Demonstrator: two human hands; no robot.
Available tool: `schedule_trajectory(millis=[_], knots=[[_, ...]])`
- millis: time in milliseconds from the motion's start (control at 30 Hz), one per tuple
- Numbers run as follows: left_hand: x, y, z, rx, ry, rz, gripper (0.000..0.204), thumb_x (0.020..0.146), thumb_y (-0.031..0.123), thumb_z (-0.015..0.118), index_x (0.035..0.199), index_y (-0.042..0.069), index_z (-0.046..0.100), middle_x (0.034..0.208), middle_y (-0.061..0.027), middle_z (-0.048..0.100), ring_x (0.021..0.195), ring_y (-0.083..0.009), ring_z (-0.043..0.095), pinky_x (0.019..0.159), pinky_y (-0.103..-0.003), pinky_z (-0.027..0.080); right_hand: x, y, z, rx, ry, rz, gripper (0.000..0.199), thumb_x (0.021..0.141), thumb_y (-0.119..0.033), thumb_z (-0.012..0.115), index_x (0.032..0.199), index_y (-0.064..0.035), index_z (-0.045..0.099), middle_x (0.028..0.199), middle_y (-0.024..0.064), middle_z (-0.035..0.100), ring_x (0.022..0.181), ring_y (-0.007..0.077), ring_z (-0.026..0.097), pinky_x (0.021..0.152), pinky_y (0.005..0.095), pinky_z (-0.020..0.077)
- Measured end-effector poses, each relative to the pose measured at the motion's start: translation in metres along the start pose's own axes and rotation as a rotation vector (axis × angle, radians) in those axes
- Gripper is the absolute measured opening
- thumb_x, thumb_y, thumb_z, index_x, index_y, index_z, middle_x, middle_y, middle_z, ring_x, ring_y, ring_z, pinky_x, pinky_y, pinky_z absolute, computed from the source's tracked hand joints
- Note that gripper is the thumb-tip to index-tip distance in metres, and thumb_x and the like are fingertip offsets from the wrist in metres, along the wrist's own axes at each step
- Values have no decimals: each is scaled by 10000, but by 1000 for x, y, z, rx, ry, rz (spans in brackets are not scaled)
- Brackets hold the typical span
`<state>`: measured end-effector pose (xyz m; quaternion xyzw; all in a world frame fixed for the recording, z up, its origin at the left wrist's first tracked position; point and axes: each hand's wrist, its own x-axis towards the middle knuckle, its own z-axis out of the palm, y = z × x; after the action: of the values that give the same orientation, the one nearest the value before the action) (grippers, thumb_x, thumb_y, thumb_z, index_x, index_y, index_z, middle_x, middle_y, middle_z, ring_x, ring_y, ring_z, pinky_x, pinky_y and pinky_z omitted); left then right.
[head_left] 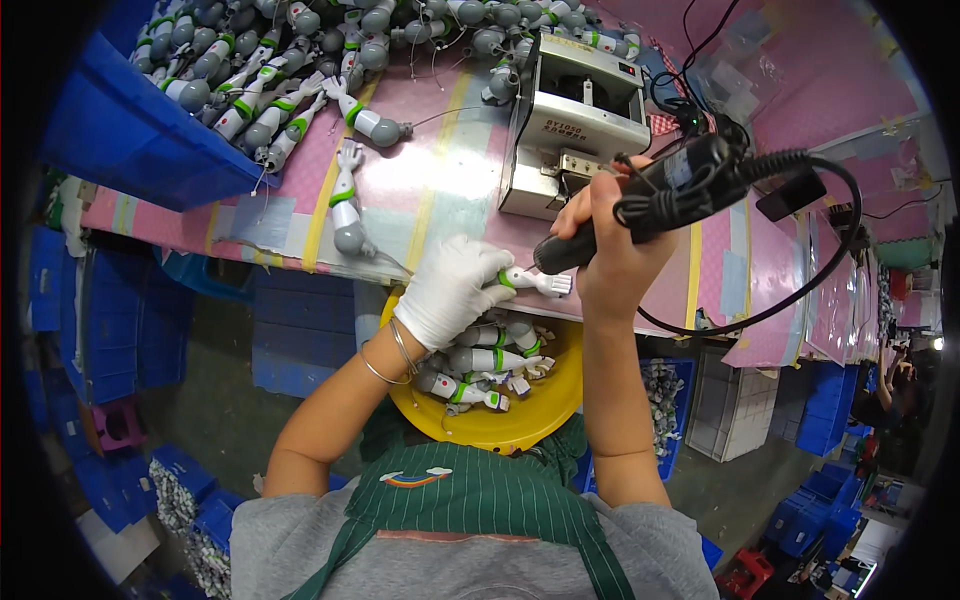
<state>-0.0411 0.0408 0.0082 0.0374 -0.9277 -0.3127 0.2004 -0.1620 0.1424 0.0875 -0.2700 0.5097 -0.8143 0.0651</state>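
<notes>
My left hand point(455, 285), in a white glove, is closed around a toy arm point(537, 281) at the table's front edge. The toy arm is white with a green band, and its small hand points right. In my bare right hand point(625, 255) is a black electric screwdriver point(567, 252) with a cable bundled on it. Its tip meets or nearly meets the toy arm near the green band; the exact contact is too small to tell. Below, a yellow basin point(500, 430) holds several similar toy arms point(485, 360).
A boxy white machine point(580, 110) stands on the pink table beyond my hands. Two loose toy arms point(347, 205) lie to the left, near a blue bin point(150, 130) and a large heap of grey-and-white arms point(330, 40). The screwdriver's black cord point(855, 215) loops over the right side.
</notes>
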Motion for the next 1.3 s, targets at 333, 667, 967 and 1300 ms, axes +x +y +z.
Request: schedule_trajectory(millis=[333, 667, 967, 1300], knots=[[2, 1, 7, 0, 5, -34, 247, 707, 190, 773, 881, 82, 636, 815, -107, 612, 835, -324, 586, 753, -433, 472, -15, 13, -3, -31, -89, 10, 286, 890, 44, 574, 1139, 9, 436, 693, 89, 515, 508, 167, 521, 498, 321, 469], [6, 2, 5, 14, -100, -103, 221, 697, 129, 759, 883, 77, 650, 812, -135, 628, 822, -355, 591, 733, -454, 471, -28, 27, -7, 28, -140, 0, 231, 904, 21, 525, 1093, -28, 403, 701, 81, 494, 533, 150, 488, 528, 314, 473], [4, -1, 9, 91, 1, -11, 232, 739, 248, 750, 814, 102, 587, 754, -96, 576, 775, -313, 582, 683, -432, 462, -33, 23, -3, 27, -123, -9, 251, 900, 20, 521, 1114, -34, 403, 695, 84, 487, 541, 155, 485, 543, 322, 476], [6, 0, 6, 116, 24, -10, 229, 727, 239, 757, 821, 93, 607, 751, -100, 573, 774, -321, 578, 695, -433, 464, -27, 42, 2, -307, 82, -226, 160, 856, 73, 591, 936, 16, 465, 616, 56, 506, 463, 138, 506, 463, 278, 439]])
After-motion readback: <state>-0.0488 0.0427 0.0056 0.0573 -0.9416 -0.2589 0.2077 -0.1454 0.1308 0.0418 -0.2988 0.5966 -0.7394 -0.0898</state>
